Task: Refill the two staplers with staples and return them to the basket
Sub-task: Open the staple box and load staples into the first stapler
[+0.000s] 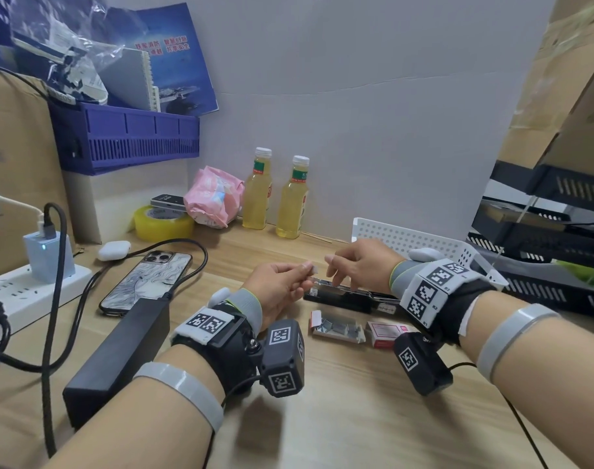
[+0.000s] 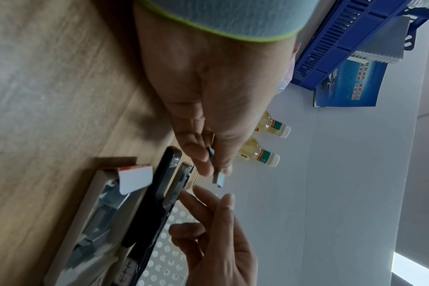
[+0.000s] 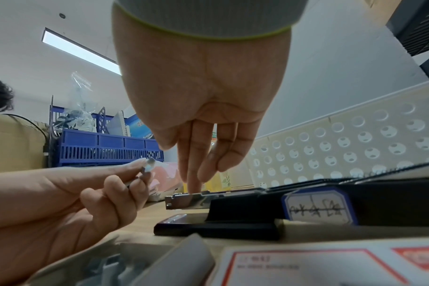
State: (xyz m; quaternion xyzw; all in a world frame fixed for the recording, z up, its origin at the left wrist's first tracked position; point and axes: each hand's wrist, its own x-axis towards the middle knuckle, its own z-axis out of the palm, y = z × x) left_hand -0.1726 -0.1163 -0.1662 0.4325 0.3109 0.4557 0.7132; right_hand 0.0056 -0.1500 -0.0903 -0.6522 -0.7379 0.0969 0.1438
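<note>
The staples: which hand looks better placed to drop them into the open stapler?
Probably the left hand: it already pinches the staple strip just off the stapler's open metal channel, while the right hand's straight fingers touch that channel.

Matt black plastic stapler (image 1: 339,297) with shiny metal channel, glossy metal staples (image 1: 337,328), wood-grain table (image 1: 322,418), perforated white plastic basket (image 1: 400,236)
</note>
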